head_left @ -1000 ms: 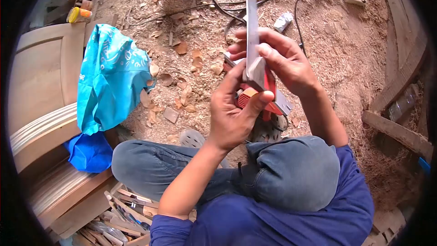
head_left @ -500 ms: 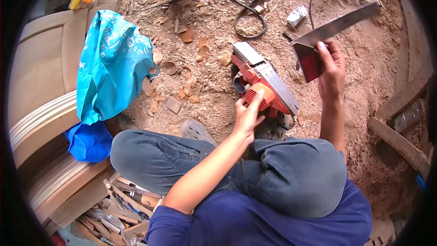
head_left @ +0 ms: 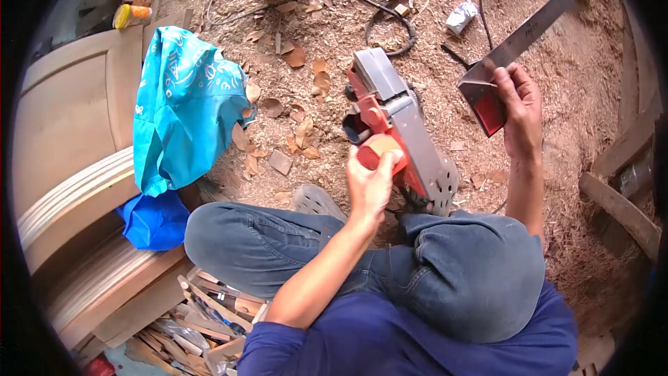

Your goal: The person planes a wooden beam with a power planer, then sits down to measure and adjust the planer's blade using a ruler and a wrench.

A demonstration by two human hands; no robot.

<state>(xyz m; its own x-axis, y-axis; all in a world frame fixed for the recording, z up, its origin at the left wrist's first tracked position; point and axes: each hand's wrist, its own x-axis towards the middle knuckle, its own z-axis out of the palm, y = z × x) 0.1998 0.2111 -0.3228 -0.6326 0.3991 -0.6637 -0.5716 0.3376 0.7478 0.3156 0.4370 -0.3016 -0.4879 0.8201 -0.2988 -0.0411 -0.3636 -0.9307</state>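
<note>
My left hand (head_left: 369,182) grips the orange motor housing of a red and grey electric planer (head_left: 396,125), which is tilted on its side with the grey sole facing right. My right hand (head_left: 520,108) holds a try square (head_left: 511,56) by its red stock, the steel blade pointing up and to the right. The square is apart from the planer, to its right. I sit on the sawdust ground with knees in blue jeans (head_left: 445,271) bent below the hands.
A turquoise bag (head_left: 184,108) lies on the left over a blue one (head_left: 154,219). Wooden door panels (head_left: 69,125) and wood offcuts (head_left: 202,313) lie at left. Black cables (head_left: 390,0) cross the sawdust at top. Timber beams (head_left: 619,202) lie right.
My right hand took the square off the planer and swung it out to the right. My left hand let go of the square, gripped the planer and tilted it up.
</note>
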